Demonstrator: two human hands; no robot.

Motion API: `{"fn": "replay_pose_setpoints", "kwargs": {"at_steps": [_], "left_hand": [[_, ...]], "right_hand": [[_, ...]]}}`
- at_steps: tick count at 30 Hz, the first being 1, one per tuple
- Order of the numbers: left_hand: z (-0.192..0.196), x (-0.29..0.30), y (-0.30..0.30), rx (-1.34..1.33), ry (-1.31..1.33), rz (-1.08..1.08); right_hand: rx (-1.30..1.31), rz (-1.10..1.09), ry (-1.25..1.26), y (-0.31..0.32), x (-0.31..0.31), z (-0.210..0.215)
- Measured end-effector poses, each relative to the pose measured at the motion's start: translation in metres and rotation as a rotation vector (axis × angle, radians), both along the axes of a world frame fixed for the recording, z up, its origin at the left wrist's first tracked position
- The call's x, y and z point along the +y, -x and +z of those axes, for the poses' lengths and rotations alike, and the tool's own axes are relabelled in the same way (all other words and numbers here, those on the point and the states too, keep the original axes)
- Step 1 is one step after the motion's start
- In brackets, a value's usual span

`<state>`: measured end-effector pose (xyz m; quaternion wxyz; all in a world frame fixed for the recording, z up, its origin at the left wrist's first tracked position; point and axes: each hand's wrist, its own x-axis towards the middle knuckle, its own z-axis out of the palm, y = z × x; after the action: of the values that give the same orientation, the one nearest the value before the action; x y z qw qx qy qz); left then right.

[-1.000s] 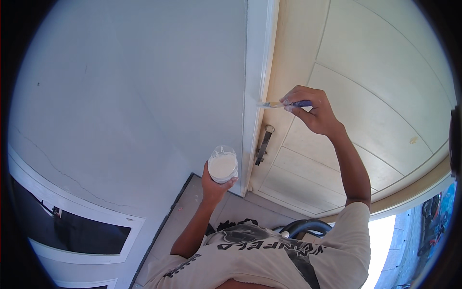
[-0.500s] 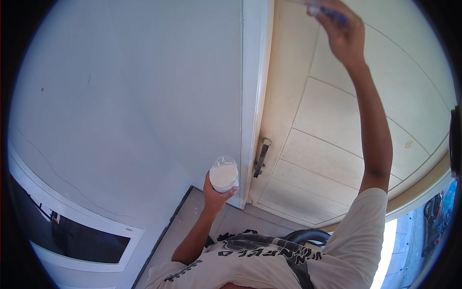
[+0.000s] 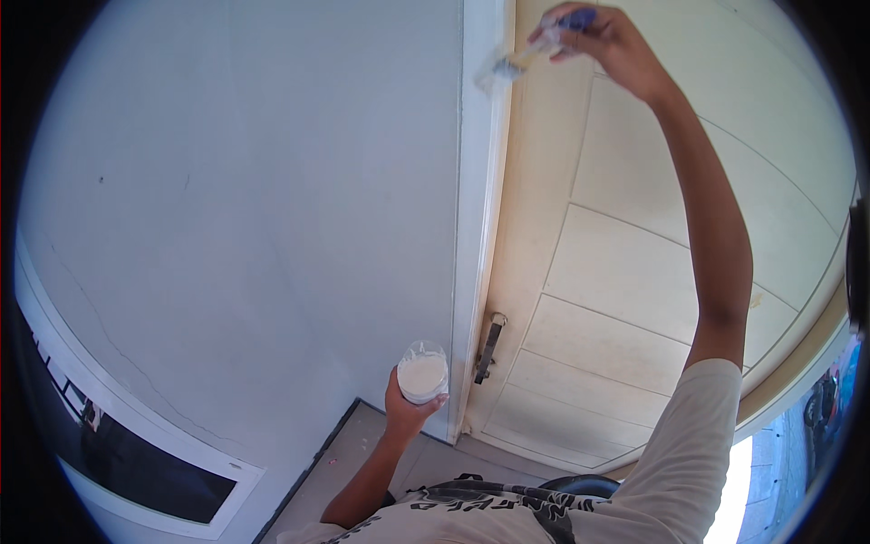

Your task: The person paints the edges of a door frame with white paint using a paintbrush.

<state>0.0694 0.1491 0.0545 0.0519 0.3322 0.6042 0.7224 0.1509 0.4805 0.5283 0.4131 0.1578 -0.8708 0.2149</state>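
Note:
Raised high at the upper right, my right hand [image 3: 594, 41] grips a paintbrush [image 3: 512, 65] with a blue handle. Its bristles, a little blurred, are at the white door frame [image 3: 483, 136]; whether they press on it I cannot tell. Low in the middle, my left hand [image 3: 410, 412] is wrapped round a clear plastic cup [image 3: 423, 349] of white paint [image 3: 422, 376]. The cup is held roughly upright, in front of the grey wall beside the frame.
A cream panelled door [image 3: 625, 254] with a metal handle [image 3: 490, 349] fills the right side. On the left is a pale grey wall [image 3: 299, 181] with a thin crack. A white-framed window [image 3: 222, 508] sits at the lower left. Grey floor tiles [image 3: 362, 444] show below.
My right hand has come down and left, bringing the brush bristles into view at the door frame. The view has tilted upward, so the cup and door handle appear lower.

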Motion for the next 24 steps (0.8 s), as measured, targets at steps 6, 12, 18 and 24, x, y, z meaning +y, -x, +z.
{"fn": "replay_pose_setpoints", "kwargs": {"at_steps": [6,12,18,24], "left_hand": [[-0.004,0.004,0.001,-0.029,-0.033,-0.038],[-0.001,0.003,0.003,0.0,0.007,-0.045],[0.002,0.002,0.003,0.006,0.013,-0.039],[0.003,0.001,0.003,0.0,0.024,-0.069]], "right_hand": [[0.467,0.122,-0.03,-0.003,0.002,0.104],[0.464,0.092,-0.297,0.008,-0.005,0.048],[-0.006,0.017,-0.273,-0.023,-0.042,-0.078],[-0.065,-0.037,-0.039,-0.009,-0.025,0.001]]}}
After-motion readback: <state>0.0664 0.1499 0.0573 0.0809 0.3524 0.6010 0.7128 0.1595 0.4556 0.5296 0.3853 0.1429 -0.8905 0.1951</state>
